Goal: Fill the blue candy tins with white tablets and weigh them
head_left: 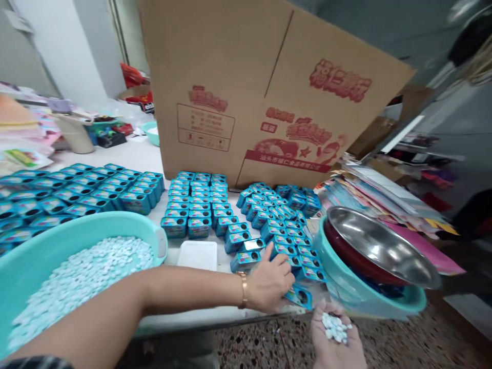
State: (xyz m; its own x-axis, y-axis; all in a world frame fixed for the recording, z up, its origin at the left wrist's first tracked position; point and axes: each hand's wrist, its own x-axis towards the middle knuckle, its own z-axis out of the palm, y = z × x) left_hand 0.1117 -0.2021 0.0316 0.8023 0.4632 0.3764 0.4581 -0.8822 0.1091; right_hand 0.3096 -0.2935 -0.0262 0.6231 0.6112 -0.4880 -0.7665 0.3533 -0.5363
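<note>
My left hand (271, 282), wearing a gold-coloured band at the wrist, reaches across to the front of the blue box rows. Its fingers are curled over a small blue box (302, 297) that lies tilted at the table edge; the palm hides part of the grip. Palm up and cupped, my right hand (338, 343) holds a small heap of pale blue candy tablets (335, 328) just beyond the table edge. Several small blue boxes (200, 225), each with a dark round opening on top, stand in rows around the left hand.
A turquoise basin (160, 241) with many pale tablets stands at left, below my left arm. Near it lies a white lid (198, 255). A big cardboard carton (230, 61) rises behind the boxes. Stacked basins with a steel bowl (380, 246) stand at right, before piled papers (384, 195).
</note>
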